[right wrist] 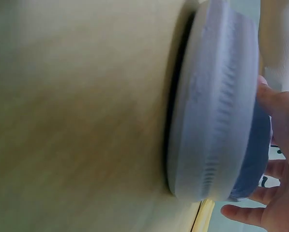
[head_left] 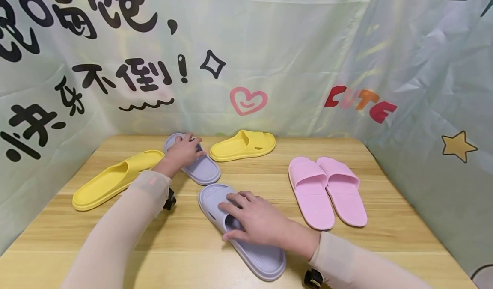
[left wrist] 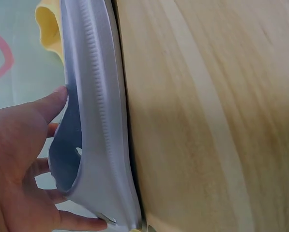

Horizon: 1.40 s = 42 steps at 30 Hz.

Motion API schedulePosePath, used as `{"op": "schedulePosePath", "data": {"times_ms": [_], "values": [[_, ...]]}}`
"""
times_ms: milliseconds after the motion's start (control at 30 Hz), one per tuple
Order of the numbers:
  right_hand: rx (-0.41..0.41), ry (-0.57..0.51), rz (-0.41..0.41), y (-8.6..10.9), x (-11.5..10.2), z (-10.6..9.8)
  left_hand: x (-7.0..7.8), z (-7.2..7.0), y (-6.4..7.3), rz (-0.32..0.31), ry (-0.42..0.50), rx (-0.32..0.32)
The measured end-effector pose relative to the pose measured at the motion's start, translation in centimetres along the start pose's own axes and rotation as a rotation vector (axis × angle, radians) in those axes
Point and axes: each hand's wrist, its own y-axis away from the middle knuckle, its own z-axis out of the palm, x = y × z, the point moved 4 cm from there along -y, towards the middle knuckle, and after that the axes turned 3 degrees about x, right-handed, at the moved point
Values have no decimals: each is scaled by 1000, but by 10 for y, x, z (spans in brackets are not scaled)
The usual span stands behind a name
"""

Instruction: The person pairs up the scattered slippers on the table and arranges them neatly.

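Two lavender slippers lie on the wooden table, toes pointing away to the left. My left hand (head_left: 182, 153) is over the strap of the farther lavender slipper (head_left: 203, 170), fingers spread. In the left wrist view the thumb of that hand (left wrist: 13, 164) touches the slipper's (left wrist: 98, 92) edge and the other fingers lie along the strap. Over the nearer lavender slipper (head_left: 265, 261), my right hand (head_left: 256, 221) spreads its fingers across the strap. The right wrist view shows its thumb at the slipper's (right wrist: 212, 125) side; part of the other fingers' contact is hidden.
One yellow slipper (head_left: 102, 188) lies at the left, partly behind my left forearm; another yellow slipper (head_left: 231, 150) lies sideways at the back. A pink pair (head_left: 316, 203) sits together on the right. Printed cloth (head_left: 292, 45) encloses the table (head_left: 173, 254) at the back and sides.
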Motion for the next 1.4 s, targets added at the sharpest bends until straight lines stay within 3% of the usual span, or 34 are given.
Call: {"op": "schedulePosePath", "data": {"times_ms": [300,500,900,1400], "values": [[23,18,-19,0,-2,1,-4,4,1,1,25,38],[47,22,-32,0,-4,0,-6,7,3,-38,61,78],[47,7,-16,2,-5,-1,-4,11,6,-122,42,193],[11,-23,12,3,-1,-4,-7,7,5,-103,35,206]]}}
